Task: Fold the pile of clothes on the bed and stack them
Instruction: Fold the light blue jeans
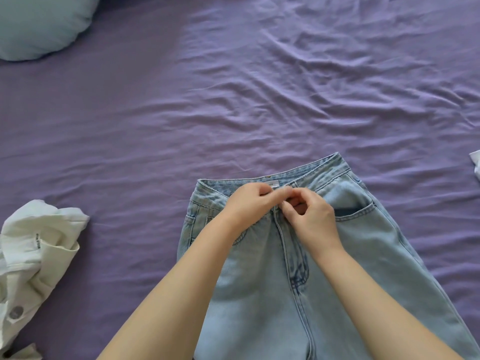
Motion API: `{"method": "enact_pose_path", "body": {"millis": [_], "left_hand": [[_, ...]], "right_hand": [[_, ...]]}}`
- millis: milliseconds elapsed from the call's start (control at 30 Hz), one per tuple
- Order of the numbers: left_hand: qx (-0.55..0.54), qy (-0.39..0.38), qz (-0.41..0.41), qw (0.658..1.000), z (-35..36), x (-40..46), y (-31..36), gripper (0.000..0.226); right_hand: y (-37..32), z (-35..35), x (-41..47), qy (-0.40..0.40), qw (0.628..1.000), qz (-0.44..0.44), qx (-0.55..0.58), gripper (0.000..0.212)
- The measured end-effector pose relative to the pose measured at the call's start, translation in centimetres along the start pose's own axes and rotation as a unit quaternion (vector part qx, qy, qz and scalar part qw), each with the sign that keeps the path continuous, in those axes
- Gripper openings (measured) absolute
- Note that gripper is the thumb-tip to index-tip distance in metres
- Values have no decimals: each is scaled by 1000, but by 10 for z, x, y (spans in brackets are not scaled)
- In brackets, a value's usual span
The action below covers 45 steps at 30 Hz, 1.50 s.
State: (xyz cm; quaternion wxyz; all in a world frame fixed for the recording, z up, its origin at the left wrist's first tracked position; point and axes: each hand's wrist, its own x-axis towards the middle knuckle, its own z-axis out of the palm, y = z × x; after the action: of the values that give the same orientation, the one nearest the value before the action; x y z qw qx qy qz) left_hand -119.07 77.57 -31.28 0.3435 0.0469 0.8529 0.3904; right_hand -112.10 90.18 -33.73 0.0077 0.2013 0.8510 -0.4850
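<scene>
Open sheet point(259, 87) ahead; white garment point(36, 253) left

- A purple bed sheet point(259, 87) fills most of the frame, creased into long wrinkles that run thickest across the upper right.
- A pale blue pillow point(39, 24) sits in the upper left corner, resting on the sheet and partly cut off by the frame's edge.

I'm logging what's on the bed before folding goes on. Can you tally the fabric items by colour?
Light blue: 2, the jeans and the pillow
White: 2, the crumpled garment and a scrap at the right edge
Purple: 1, the bedsheet
Total: 5
</scene>
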Motion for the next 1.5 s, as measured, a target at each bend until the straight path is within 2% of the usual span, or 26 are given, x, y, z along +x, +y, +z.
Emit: {"method": "enact_pose_path", "body": {"millis": [133, 300, 533, 733, 933, 1067, 1233, 1500], "left_hand": [[31, 23, 26, 999, 2, 3, -5, 44], [-79, 14, 39, 996, 8, 4, -12, 25], [-5, 24, 51, 998, 12, 12, -14, 27], [-143, 12, 14, 989, 16, 9, -12, 31], [-36, 12, 35, 999, 14, 8, -14, 25], [79, -6, 79, 994, 5, 11, -15, 30], [233, -36, 104, 966, 0, 15, -11, 38], [202, -6, 88, 975, 4, 15, -16, 34]], "right_hand": [[1, -2, -2, 5, 1000, -16, -21, 19], [5, -5, -4, -16, 1000, -17, 6, 23], [9, -2, -1, -20, 999, -1, 28, 22], [16, -8, 5, -54, 993, 35, 98, 22], [19, -10, 10, -80, 986, 46, 141, 30], [18, -6, 9, -67, 990, 33, 123, 33], [18, 0, 5, -44, 994, 29, 98, 18], [16, 2, 7, -26, 998, 33, 54, 9]]}}
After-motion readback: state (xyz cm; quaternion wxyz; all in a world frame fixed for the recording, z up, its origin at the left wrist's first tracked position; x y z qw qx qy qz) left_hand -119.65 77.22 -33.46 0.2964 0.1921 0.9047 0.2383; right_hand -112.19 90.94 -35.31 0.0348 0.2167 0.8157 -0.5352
